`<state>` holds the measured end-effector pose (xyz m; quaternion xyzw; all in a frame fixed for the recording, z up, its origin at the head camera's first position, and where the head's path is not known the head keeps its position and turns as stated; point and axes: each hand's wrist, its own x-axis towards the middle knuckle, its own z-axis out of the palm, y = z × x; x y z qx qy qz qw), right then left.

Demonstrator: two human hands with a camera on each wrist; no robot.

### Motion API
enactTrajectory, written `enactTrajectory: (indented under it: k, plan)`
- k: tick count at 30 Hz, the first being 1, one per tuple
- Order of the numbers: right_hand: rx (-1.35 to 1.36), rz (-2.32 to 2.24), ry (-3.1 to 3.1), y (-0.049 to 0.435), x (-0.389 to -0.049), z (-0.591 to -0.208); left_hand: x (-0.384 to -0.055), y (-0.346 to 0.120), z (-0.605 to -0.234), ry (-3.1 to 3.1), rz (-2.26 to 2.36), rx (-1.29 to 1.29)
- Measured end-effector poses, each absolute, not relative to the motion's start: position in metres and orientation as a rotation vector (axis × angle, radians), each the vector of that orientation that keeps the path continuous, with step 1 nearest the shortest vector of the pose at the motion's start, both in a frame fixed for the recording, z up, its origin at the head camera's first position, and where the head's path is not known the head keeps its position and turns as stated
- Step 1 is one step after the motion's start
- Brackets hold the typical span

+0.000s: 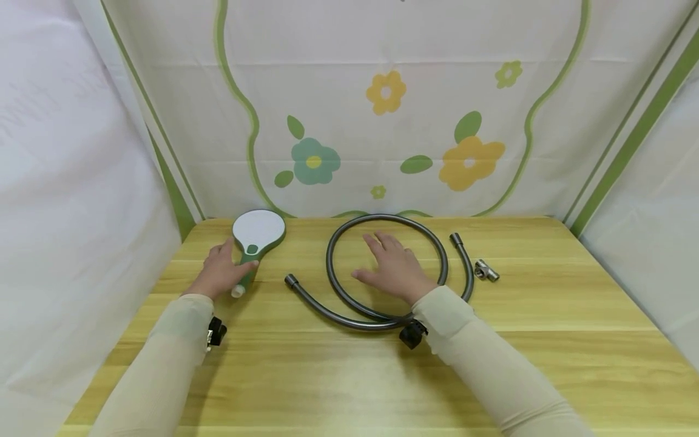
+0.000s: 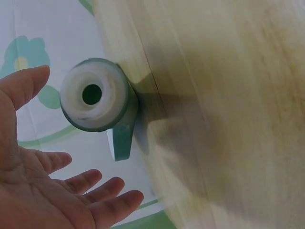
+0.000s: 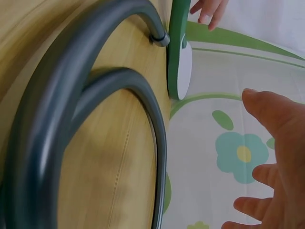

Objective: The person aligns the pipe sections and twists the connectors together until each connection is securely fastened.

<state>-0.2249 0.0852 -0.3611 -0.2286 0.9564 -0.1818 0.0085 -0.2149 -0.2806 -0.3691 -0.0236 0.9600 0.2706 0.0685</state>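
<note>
A green hand shower head (image 1: pixel 259 229) with a white face lies at the back left of the table, its white threaded end toward me. My left hand (image 1: pixel 221 271) is spread over its handle, thumb and fingers on either side; in the left wrist view a gap shows between the fingers and the handle (image 2: pixel 95 95). A dark grey shower hose (image 1: pixel 331 261) lies coiled in one big loop in the middle, with its two ends splayed outward. Above the loop hovers my right hand (image 1: pixel 395 267), fingers spread and holding nothing.
A small metal tee fitting (image 1: pixel 486 271) lies right of the hose's right end. White cloth walls printed with flowers (image 1: pixel 472 162) rise behind and beside the wooden table (image 1: pixel 327 376). Small black cameras (image 1: pixel 413 334) are strapped at both wrists.
</note>
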Motion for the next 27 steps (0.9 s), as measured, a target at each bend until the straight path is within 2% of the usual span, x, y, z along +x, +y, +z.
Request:
enactTrajectory:
  k: [27]
  plan:
    - [-0.663,-0.877,2.793,0.043,-0.227,-0.361,-0.231,-0.303,-0.381,2.573,1.311,-0.139]
